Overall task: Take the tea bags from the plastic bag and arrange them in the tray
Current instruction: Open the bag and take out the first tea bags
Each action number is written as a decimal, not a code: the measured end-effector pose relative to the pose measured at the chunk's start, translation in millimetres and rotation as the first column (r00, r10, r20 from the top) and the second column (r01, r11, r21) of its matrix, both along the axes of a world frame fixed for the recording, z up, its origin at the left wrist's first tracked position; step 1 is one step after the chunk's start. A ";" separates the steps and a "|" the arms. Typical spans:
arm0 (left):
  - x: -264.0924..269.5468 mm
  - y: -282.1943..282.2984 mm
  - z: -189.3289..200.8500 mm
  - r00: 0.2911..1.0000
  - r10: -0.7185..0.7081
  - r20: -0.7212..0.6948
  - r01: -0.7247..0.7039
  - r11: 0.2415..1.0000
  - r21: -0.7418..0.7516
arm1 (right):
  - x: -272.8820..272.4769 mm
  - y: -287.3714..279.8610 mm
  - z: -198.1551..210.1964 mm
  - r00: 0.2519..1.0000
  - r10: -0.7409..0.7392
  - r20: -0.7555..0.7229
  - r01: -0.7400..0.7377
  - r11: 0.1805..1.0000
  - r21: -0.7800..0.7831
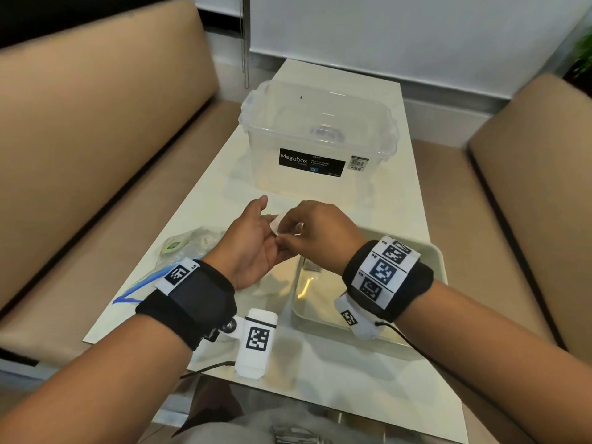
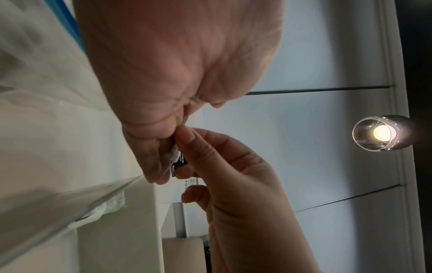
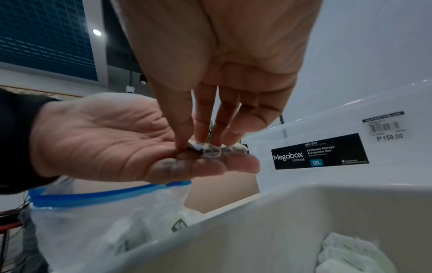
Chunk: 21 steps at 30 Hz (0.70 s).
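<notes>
Your left hand (image 1: 253, 248) lay open, palm up — your right hand (image 1: 315, 232) pinched a tea bag (image 1: 276, 225) off its fingers, above the tray (image 1: 437, 261).

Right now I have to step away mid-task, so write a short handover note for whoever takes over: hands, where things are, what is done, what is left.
Left hand: open, palm up, over the table, with a tea bag lying on its fingers.
Right hand: fingertips pinching that same tea bag from above.
Plastic bag: on the table under the left hand, blue zip edge showing, more tea bags inside.
Tray: beside the bag on the right; at least one tea bag already lies in it.
Megabox storage box: behind, untouched.
Left: place the held tea bag in the tray, then empty the bag and arrange the rest.
</notes>
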<state>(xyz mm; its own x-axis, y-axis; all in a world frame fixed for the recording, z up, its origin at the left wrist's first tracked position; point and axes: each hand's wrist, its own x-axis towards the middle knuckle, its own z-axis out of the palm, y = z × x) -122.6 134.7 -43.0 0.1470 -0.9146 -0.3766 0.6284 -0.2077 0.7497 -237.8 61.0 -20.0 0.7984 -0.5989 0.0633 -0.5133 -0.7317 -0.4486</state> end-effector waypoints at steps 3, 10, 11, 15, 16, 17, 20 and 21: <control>-0.6 -0.9 -3.7 1.000 -0.011 0.009 0.011 1.000 0.013 | -7.5 -1.5 2.5 1.000 -0.005 -0.012 0.005 1.000 -0.023; -3.5 -4.7 -16.3 0.960 0.007 0.278 -0.027 0.997 0.070 | -23.9 -27.0 23.2 0.998 -0.051 -0.027 0.049 0.995 -0.087; -3.4 -4.5 -17.1 0.939 -0.006 0.343 -0.013 0.998 0.054 | -25.9 -31.1 26.9 0.998 -0.041 -0.043 0.037 0.995 -0.092; -6.2 -5.2 -15.6 0.806 -0.105 0.582 0.139 0.990 -0.013 | -31.7 -40.8 41.3 0.993 0.024 -0.117 -0.036 0.994 -0.104; -7.8 -5.9 -15.2 0.773 -0.112 0.624 0.155 0.988 -0.015 | -32.2 -41.8 44.5 0.992 0.039 -0.123 -0.052 0.993 -0.109; -9.6 -7.2 -15.2 0.750 -0.111 0.652 0.162 0.987 -0.017 | -33.0 -42.6 47.9 0.992 0.049 -0.118 -0.063 0.992 -0.112; -15.4 -9.3 -15.3 0.759 -0.100 0.643 0.171 0.984 -0.049 | -32.9 -42.3 55.5 0.993 0.075 -0.095 -0.085 0.991 -0.108; -16.7 -9.9 -15.8 0.775 -0.099 0.624 0.174 0.983 -0.061 | -32.0 -41.6 56.8 0.993 0.082 -0.091 -0.091 0.991 -0.102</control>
<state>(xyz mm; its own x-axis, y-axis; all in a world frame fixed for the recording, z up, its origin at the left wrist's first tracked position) -139.4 124.8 -58.7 0.1832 -0.9722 -0.1460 -0.0049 -0.1494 0.9888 -269.8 19.4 36.7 0.8521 -0.5209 0.0513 -0.4793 -0.8159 -0.3235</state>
